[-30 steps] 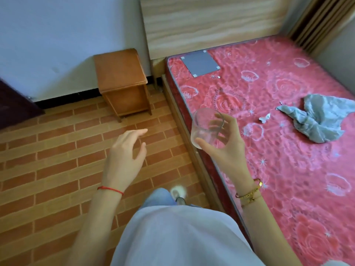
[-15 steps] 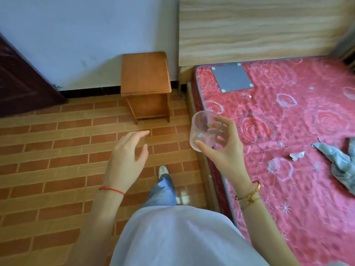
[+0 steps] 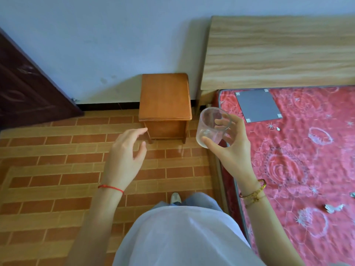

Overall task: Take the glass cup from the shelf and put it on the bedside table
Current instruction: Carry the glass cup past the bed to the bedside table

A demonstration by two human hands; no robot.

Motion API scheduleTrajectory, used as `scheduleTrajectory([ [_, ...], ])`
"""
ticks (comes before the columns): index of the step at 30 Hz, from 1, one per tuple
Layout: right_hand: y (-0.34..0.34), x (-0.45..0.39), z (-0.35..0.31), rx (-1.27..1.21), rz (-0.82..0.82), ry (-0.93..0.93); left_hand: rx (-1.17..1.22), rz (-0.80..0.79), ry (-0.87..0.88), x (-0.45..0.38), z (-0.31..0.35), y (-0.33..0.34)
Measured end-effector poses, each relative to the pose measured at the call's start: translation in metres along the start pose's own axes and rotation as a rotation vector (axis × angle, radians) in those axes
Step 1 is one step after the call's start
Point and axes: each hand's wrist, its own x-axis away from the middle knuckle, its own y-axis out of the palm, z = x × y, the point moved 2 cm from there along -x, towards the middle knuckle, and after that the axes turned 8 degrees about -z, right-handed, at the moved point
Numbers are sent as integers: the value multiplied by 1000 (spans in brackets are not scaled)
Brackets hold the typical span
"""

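Shirt (image 3: 184,237): white, fills the bottom centre of the view.
Shoe (image 3: 175,198): pale toe showing on the brick-pattern floor (image 3: 57,169) just past the shirt hem.
Left hand (image 3: 124,156): empty, fingers loosely spread and slightly curled, held above the floor; red string at the wrist.
Right hand (image 3: 233,148): wrapped around the glass cup (image 3: 212,127), thumb on the near side, fingers on the far side; gold bracelets at the wrist.
Glass cup: clear, empty, tilted, held in the air over the edge of the bed, near the bedside table but apart from it.
Mattress (image 3: 297,160): red, flowered, with a grey patch near the top corner.
Bedside table (image 3: 165,96): small, wooden, against the wall beside the headboard (image 3: 278,52).
Door (image 3: 25,93): dark, far left.
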Motion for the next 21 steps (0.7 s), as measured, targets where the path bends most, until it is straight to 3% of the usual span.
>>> scheduleTrajectory([
  [21,60,-233,26,35,-60,37,0,7,-82,-213,-57,-10],
])
